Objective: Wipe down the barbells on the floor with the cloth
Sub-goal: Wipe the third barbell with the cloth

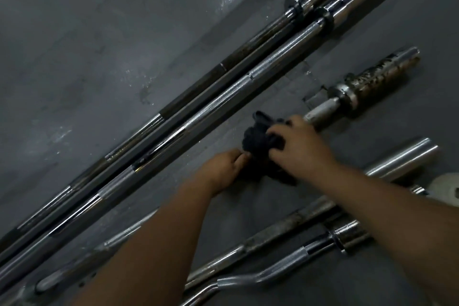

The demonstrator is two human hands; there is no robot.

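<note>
Right hand [301,146] fingers closed on dark cloth [260,141], bunched over the rusty-sleeved barbell [330,107] at frame centre-right. Bar's long axis runs lower left to upper right. Left hand [221,171] fingers pinch the cloth's lower-left edge. Right hand nearer the uncovered shaft.

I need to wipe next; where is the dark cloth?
Centre-right of the head view: the dark bunched cloth is gripped by both hands on the rusty-sleeved barbell.

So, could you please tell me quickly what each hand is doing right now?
Left hand: fingers pinch the edge of the dark cloth.
Right hand: closed on the same cloth, bunched over the rusty-sleeved barbell.
</note>
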